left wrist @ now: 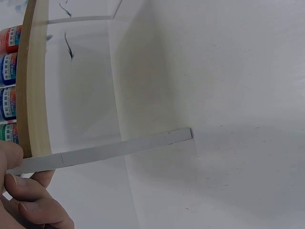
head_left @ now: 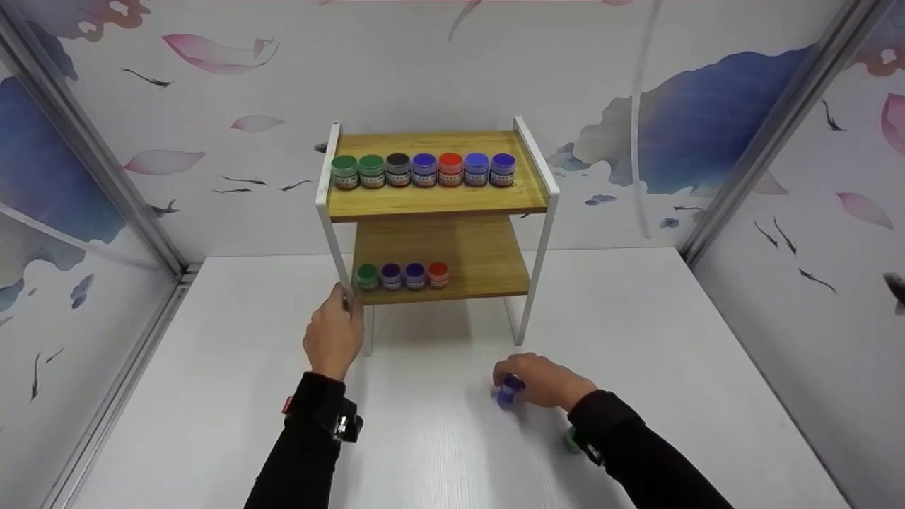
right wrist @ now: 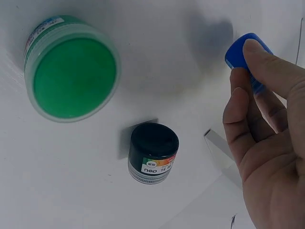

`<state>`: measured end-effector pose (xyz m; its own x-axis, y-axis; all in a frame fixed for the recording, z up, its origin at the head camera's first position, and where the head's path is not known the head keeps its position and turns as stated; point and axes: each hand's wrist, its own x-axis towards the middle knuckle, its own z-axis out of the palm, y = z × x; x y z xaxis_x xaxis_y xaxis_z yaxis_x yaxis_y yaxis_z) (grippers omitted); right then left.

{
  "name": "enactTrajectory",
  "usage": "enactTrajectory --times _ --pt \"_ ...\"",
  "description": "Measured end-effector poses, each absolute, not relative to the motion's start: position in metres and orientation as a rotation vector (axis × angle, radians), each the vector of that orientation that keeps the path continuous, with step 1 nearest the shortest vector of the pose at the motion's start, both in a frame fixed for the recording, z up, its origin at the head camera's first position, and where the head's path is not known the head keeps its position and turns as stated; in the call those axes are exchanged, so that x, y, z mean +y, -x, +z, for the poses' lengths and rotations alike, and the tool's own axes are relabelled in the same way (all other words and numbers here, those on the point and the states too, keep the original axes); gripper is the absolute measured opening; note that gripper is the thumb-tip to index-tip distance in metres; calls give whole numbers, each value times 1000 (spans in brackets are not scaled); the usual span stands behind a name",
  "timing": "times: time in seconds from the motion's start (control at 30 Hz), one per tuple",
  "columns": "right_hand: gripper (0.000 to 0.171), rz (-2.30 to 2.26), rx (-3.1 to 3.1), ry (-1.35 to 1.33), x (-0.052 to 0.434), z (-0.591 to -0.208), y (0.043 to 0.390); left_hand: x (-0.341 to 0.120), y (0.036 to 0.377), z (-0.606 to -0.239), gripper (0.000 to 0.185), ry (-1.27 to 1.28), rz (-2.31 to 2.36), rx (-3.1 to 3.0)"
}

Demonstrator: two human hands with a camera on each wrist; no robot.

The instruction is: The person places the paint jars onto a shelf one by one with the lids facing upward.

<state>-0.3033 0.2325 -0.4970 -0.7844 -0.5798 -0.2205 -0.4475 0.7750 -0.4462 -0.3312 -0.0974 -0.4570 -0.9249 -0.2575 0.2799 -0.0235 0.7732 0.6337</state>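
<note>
My left hand grips the front left leg of a small two-tier shelf rack at the lower board; in the left wrist view its fingers curl around the white leg. My right hand pinches a blue-lidded paint jar between thumb and fingers, right of the rack's front. Closer to me, a green paint jar is partly covered by the right sleeve. A black paint jar stands near the green one in the right wrist view; the head view hides it.
On the upper board is a row of green, black, blue and red paint jars. The lower board carries a shorter row of jars at its left. White walls enclose the white table at the back and sides.
</note>
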Motion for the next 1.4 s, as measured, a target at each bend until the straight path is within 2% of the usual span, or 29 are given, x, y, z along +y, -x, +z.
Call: enactTrajectory --times 0.13,0.47,0.77,1.0,1.4 --pt "34 -515 2636 796 232 -497 304 -96 331 -457 23 -228 -934 -2619" --pt "28 -559 2646 821 234 -499 305 -97 331 -457 19 -227 -929 -2625" --pt "38 -622 2624 850 237 -498 309 -97 331 -458 18 -206 -929 -2602" --pt "23 -639 2649 739 234 -497 311 -97 331 -456 18 -208 -940 -2601" --pt "24 -620 2669 848 230 -497 312 -97 332 -457 20 -220 -929 -2625"
